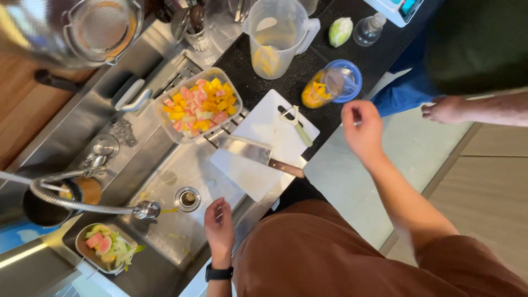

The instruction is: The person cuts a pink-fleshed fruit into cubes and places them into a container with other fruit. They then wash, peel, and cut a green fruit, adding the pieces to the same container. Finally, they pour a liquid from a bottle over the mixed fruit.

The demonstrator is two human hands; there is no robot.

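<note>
My left hand [219,226] hovers over the near edge of the steel sink [165,181], fingers loosely curled, holding nothing, with a dark watch on the wrist. My right hand [363,129] is raised beside the counter's edge, fingers apart and empty, close to a tilted clear tub with a blue lid [333,85] holding yellow fruit pieces. A white cutting board [264,146] lies across the sink's corner with a broad cleaver [256,154] and a green-handled peeler [297,126] on it. A clear container of cut pink and yellow fruit [199,104] sits next to the board.
A flexible spring faucet [88,203] reaches over the sink. Near it stands a small tray of fruit peels [107,247]. A clear jug [278,36], a green fruit piece [340,30] and a small bottle [368,28] stand on the black mat. Another person's hand [445,109] is at the right.
</note>
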